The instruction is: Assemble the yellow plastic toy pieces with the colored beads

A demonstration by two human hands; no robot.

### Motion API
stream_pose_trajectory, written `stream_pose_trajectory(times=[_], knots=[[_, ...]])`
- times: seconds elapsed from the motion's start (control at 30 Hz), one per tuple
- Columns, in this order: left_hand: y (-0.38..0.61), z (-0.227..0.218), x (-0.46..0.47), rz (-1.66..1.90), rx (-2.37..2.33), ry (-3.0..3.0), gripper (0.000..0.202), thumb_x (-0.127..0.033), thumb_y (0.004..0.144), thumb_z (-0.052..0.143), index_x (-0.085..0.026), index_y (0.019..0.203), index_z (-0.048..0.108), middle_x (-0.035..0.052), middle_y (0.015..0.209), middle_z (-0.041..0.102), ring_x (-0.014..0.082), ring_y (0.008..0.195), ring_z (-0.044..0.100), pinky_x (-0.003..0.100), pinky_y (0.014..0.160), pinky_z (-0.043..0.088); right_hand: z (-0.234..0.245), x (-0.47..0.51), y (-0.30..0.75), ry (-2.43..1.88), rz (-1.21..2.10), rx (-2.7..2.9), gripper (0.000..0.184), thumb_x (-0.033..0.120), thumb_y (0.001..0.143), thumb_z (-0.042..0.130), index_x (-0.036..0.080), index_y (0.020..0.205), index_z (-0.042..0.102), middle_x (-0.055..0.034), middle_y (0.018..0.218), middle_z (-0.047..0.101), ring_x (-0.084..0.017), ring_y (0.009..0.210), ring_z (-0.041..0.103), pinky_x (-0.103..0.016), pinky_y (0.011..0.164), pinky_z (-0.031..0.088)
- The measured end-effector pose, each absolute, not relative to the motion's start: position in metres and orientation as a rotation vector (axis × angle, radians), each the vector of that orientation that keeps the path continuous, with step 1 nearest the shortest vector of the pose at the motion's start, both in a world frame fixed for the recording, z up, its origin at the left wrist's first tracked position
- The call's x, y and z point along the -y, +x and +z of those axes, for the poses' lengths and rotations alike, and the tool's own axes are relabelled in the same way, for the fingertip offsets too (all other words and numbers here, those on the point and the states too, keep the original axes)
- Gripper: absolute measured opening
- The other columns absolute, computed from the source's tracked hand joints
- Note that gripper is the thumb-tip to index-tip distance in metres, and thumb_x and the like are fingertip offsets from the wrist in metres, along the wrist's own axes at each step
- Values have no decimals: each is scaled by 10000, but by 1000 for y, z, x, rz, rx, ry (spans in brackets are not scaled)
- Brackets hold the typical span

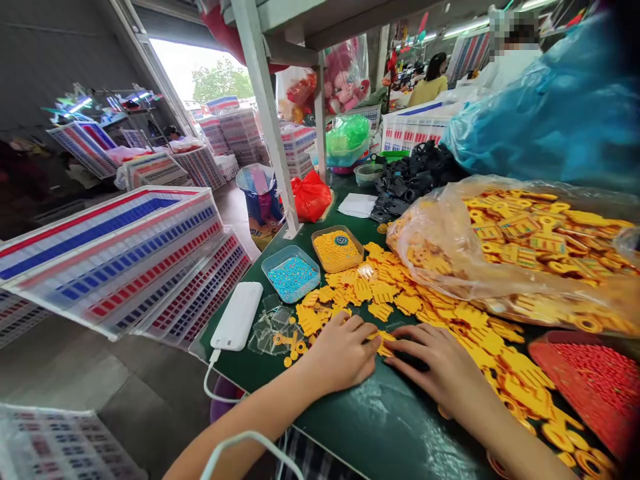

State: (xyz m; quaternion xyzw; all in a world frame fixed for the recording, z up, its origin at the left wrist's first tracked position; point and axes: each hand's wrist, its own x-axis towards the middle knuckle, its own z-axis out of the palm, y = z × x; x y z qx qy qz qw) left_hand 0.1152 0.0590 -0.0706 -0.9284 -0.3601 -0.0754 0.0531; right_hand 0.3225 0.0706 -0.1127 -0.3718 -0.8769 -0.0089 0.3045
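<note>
Both hands rest on the dark green table [380, 427] at its near edge. My left hand [343, 353] lies palm down, fingers curled toward a small yellow plastic part [384, 347] between the two hands. My right hand [437, 363] lies flat beside it, fingertips touching the same part. Loose yellow plastic parts [385, 287] are spread over the table just beyond the fingers. Several clear plastic pieces [270, 330] lie left of my left hand.
A white power bank [237, 315] with a cable lies at the left edge. Trays of blue beads [291, 275], yellow beads [337, 249] and red beads [595, 380] stand around. A clear bag of yellow parts [525, 247] fills the right. Stacked crates [125, 260] stand left. People work behind.
</note>
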Motion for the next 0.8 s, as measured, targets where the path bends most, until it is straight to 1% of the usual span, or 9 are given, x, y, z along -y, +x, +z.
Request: stream_pose_trajectory(times=[0.17,0.23,0.3,0.37,0.4,0.47,0.6,0.7,0.8], knots=[[95,-49,-79,-424,1304,-2869,304,-358,950,495,-224,1166,662,25,1156,695,198,1021,622,370,893,446,-112,-82,334,-997,24,2357,367,563,899,531,270,1043,701,-53,991,699,-211,874,645,-361,762,507],[75,-31,-98,-492,1662,-2694,301,-350,959,480,-224,1145,679,27,1123,716,193,1036,635,346,919,451,-112,-84,337,-1021,29,2380,378,579,881,548,278,1051,701,-57,993,697,-215,874,651,-361,759,510],[50,-14,-120,-426,2111,-2358,304,-338,964,459,-247,1154,678,14,1166,704,188,1077,631,311,944,456,-112,-84,339,-1045,13,2378,392,594,893,516,278,1029,703,-60,973,695,-217,860,653,-364,747,506],[25,-2,-142,-370,2304,-2160,369,-316,978,400,-190,1227,641,78,1176,697,236,1076,641,339,901,491,-111,-84,341,-1059,-18,2363,424,611,915,458,272,988,702,-58,923,695,-217,826,653,-370,726,498],[13,1,-153,-323,2375,-2099,362,-292,966,416,-165,1213,649,106,1164,699,259,1065,648,352,879,502,-110,-84,342,-1058,-29,2373,433,614,921,442,271,978,699,-52,896,695,-215,806,652,-370,716,493],[-5,1,-171,-215,2456,-2073,295,-262,920,508,-161,1128,691,113,1123,712,273,1037,661,348,851,515,-108,-84,343,-1051,-43,2397,425,610,924,442,270,974,692,-41,858,695,-208,772,647,-364,703,486],[-24,-9,-191,21,2492,-2168,158,-249,879,619,-157,971,708,75,1025,720,220,974,673,357,871,524,-106,-83,341,-1019,-81,2380,415,584,942,425,260,976,682,-46,871,681,-197,777,636,-341,694,487],[-29,-16,-196,189,2469,-2264,185,-288,899,628,-126,978,668,62,1002,693,189,940,660,393,874,537,-109,-80,336,-997,-50,2371,395,543,963,410,250,972,675,-49,885,664,-185,793,627,-326,715,498],[-33,-22,-198,295,2418,-2366,200,-293,908,621,-120,1004,649,52,992,676,175,907,655,378,845,552,-116,-76,331,-1003,-15,2372,373,507,970,416,243,1006,677,-65,927,654,-191,831,619,-335,750,509]])
